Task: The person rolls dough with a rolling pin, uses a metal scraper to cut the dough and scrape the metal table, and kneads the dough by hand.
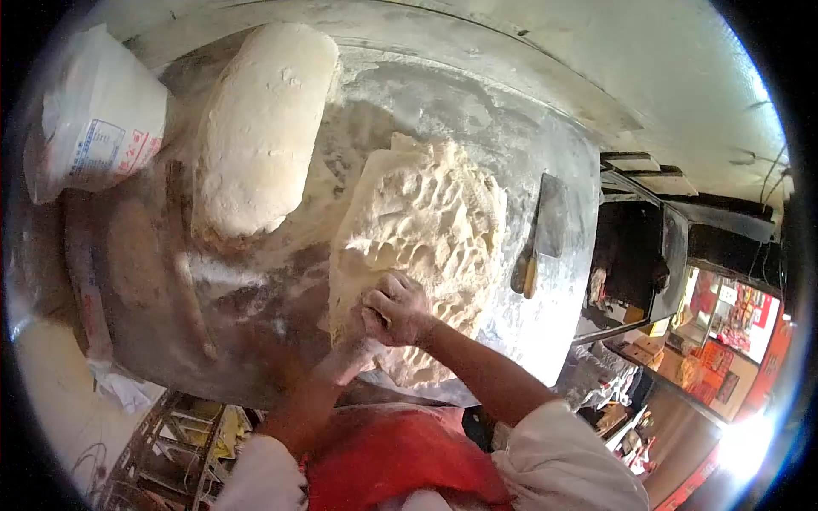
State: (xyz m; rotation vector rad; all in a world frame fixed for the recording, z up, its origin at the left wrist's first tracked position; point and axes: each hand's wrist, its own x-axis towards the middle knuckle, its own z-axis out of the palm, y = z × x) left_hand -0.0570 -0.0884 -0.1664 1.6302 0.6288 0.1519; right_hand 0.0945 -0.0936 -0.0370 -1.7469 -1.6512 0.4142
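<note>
A wide slab of pale dough (pixel 426 213), covered in dents, lies on the floured worktop. My right hand (pixel 399 308) is closed in a fist on the near left part of the slab. Right beside it, my left hand (pixel 351 341) rests at the slab's near left edge, touching or almost touching the right one. The fingers of the left hand are hidden. Flour dusts both hands. Farther left, a smooth, thick log of dough (pixel 264 128) sits apart from the slab.
A broad scraper or cleaver with a wooden handle (pixel 531 277) lies right of the slab. On the left are a rolling pin-like stick (pixel 194 302) and a white printed bucket or sack (pixel 106 115). A dark metal appliance (pixel 630 247) stands beyond the worktop's right edge (pixel 588 230).
</note>
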